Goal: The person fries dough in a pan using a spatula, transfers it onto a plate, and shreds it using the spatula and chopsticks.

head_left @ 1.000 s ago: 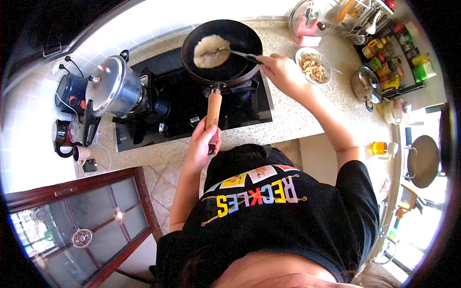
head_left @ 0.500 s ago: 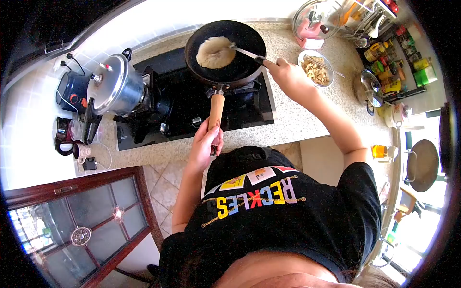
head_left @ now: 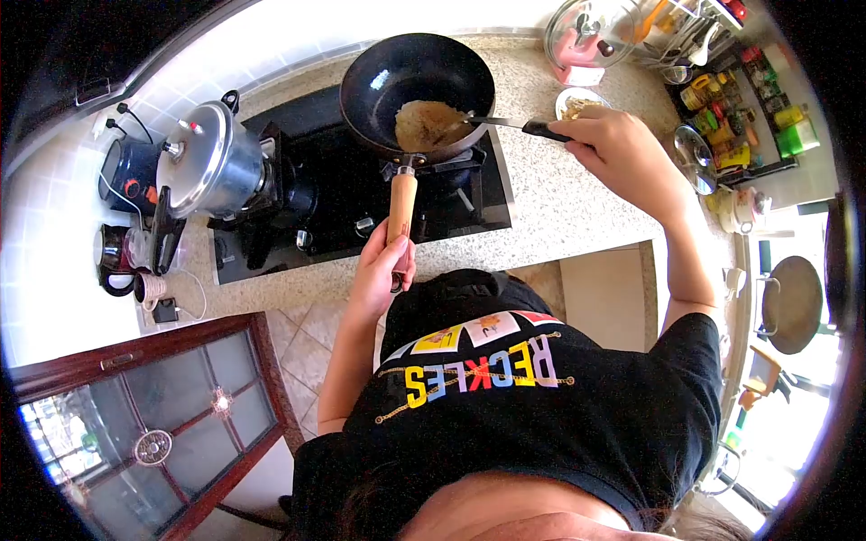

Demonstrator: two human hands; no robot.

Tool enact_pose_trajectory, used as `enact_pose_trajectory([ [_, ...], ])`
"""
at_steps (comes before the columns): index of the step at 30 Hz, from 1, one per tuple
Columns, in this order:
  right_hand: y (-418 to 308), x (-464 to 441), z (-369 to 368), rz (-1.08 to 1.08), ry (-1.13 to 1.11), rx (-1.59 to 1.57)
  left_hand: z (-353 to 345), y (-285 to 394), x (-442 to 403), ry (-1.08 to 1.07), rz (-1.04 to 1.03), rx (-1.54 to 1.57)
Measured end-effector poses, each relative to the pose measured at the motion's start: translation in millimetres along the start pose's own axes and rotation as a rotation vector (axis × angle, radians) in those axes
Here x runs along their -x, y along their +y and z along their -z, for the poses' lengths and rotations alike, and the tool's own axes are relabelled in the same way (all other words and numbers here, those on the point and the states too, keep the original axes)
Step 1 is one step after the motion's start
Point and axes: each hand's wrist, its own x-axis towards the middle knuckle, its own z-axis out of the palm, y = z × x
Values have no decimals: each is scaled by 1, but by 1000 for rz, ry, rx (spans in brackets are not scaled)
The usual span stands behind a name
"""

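Note:
My left hand is wrapped around the wooden handle of a dark wok above the stove. The wok tilts toward me. A flat, browned pancake lies against its near wall. My right hand grips the black handle of a spatula, whose metal end reaches over the wok's right rim to the pancake. Partly hidden behind my right hand, a white bowl of chopped food stands on the counter.
A pressure cooker sits on the left side of the black stove. A glass lid leans at the back right. Spice jars line the right wall. At lower left is a glass-paned wooden door.
The pancake has moved from the wok's far left to its near side and shows a browner face. The wok now tilts toward me. My right hand has pulled back right with the spatula.

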Motion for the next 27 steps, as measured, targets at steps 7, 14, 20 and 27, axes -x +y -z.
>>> enact_pose_trajectory([
  [7, -13, -32, -56, 44, 74, -62, -2, 0, 0, 25, 19, 5],
  [14, 9, -69, -78, -35, 296, -193, -1, 1, 0, 25, 23, 11],
  [20, 18, -68, -87, -40, 307, -160, 0, -2, 0, 23, 14, 29],
  [27, 3, -46, -110, 140, 119, 1, -1, -1, -1, 17, 15, 22],
])
